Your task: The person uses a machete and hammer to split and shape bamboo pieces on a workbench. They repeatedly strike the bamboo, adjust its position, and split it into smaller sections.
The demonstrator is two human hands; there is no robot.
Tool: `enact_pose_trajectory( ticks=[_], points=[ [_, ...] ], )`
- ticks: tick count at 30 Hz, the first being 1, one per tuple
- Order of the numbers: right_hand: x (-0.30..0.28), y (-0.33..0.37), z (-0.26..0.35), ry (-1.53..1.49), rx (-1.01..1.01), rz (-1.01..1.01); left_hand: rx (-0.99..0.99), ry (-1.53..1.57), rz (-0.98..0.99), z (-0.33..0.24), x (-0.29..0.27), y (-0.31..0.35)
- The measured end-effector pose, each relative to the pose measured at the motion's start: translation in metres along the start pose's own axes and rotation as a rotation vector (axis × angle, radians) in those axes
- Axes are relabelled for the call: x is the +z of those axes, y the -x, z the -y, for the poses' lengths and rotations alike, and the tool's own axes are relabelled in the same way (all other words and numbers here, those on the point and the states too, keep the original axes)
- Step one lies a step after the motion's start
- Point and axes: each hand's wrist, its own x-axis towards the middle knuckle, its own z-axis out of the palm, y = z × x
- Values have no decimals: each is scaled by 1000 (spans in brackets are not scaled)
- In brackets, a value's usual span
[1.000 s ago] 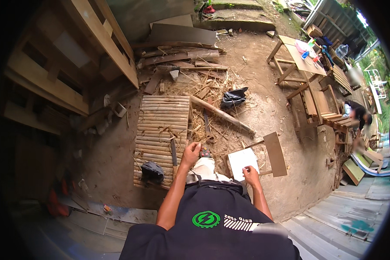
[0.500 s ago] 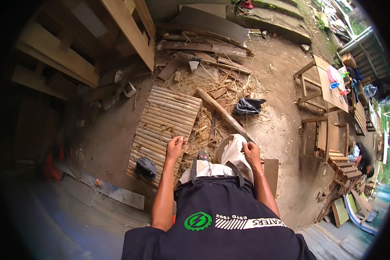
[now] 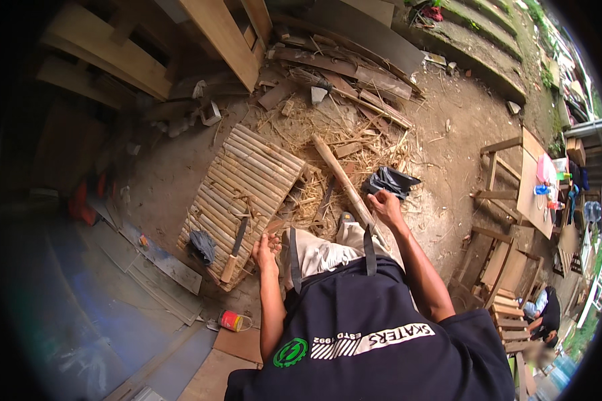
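Observation:
My left hand [image 3: 266, 250] is held beside the right edge of the slatted bamboo bench [image 3: 247, 167], its fingers curled closed. Whatever it may hold is too small to make out. A knife [image 3: 236, 248] with a wooden handle lies on the bench near that hand, next to a crumpled dark plastic bag [image 3: 202, 246]. My right hand [image 3: 386, 208] is closed in a pinch just below a black plastic bag [image 3: 389, 182] on the ground. What is in its fingers cannot be seen. A bamboo pole [image 3: 342, 179] slants across the ground between the hands.
Bamboo shavings [image 3: 308, 194] and boards [image 3: 354, 77] litter the ground ahead. Wooden frames [image 3: 227, 40] stand at far left. To the right are a wooden table [image 3: 534, 180] and chairs [image 3: 505, 260], with another person [image 3: 548, 314] beyond. A red-and-yellow can [image 3: 231, 321] sits at lower left.
The view has shifted and turned. My right hand has reached forward and outward, closer to the black bag. My left hand is lower along the bench's edge. The knife and can now show.

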Motion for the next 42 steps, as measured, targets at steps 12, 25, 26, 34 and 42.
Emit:
enact_pose_trajectory(
  ticks=[12, 25, 26, 34, 42],
  points=[
    [15, -30, -27, -95, 51, 185, 116, -377, 114, 9, 64, 27],
    [81, -16, -135, -38, 223, 372, -212, -579, 197, 118, 67, -17],
    [89, -18, -150, -28, 235, 359, -225, -567, 198, 129, 65, -26],
    [209, -79, -299, 190, 176, 589, -296, -372, 132, 246, 52, -92],
    [345, -219, -409, 446, 191, 376, -449, -121, -48, 358, 22, -74]
  ],
)
